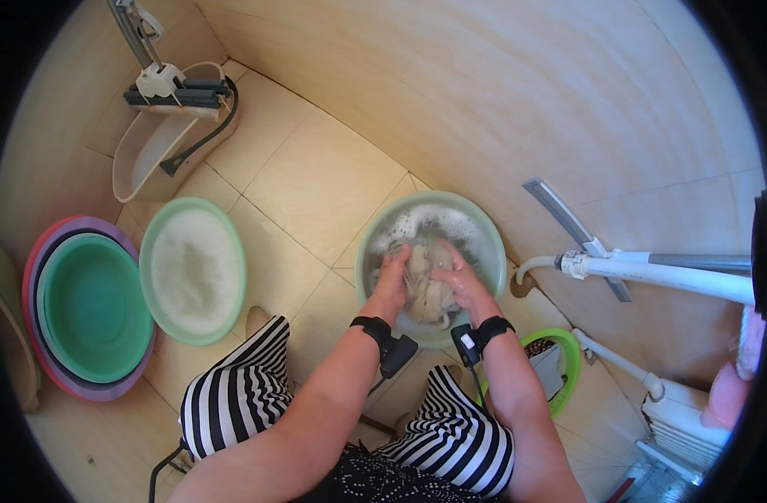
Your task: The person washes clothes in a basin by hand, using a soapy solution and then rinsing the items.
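A pale green plastic basin (495, 264) with sudsy water stands on the tiled floor before me. In it lies a bunched wet beige cloth (430, 298). My left hand (393, 276) presses against the cloth's left side, its thumb up and its lower fingers partly hidden. From the right, my right hand (462, 276) holds the cloth's other side, with the fingers spread over it and partly in the water. Both wrists wear black straps with small devices.
A second basin of suds (195, 276) is at the left, beside stacked empty basins (97, 308). A sponge mop (160, 82) stands over a bucket (122, 170) at the upper left. At the right are a floor squeegee (565, 217), a white drain pipe (672, 276) and a lime-green basket (572, 358).
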A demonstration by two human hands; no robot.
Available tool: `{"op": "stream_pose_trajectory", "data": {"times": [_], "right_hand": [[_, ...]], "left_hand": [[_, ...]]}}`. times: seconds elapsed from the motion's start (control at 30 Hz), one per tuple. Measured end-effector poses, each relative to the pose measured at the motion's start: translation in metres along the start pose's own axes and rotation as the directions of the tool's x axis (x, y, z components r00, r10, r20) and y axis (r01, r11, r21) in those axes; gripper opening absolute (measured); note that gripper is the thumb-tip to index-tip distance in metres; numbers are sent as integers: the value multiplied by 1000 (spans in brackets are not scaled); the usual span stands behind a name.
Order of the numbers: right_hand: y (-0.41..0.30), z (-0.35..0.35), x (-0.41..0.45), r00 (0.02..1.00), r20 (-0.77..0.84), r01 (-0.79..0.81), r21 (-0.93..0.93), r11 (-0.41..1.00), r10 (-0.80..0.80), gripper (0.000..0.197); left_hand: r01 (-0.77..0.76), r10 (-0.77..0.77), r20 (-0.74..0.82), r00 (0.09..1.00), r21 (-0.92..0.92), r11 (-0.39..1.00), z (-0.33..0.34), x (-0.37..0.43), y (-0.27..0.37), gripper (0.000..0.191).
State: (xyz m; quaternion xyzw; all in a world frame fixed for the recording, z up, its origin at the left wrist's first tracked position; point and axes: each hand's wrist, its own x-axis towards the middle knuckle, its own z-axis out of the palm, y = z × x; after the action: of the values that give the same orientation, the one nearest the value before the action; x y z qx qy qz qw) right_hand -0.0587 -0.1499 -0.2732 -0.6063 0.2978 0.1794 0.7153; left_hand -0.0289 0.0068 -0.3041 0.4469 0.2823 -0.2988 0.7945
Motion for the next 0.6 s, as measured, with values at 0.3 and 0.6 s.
{"op": "stream_pose_trajectory", "data": {"times": [0.3,0.6], "right_hand": [[-48,32,-63,909,381,302,-328,895,-167,38],[-16,39,-24,917,63,315,-720,619,-394,29]], "left_hand": [[178,-83,235,969,-417,892,17,-30,19,52],[80,-85,-18,996,-204,976,27,-27,8,35]]}}
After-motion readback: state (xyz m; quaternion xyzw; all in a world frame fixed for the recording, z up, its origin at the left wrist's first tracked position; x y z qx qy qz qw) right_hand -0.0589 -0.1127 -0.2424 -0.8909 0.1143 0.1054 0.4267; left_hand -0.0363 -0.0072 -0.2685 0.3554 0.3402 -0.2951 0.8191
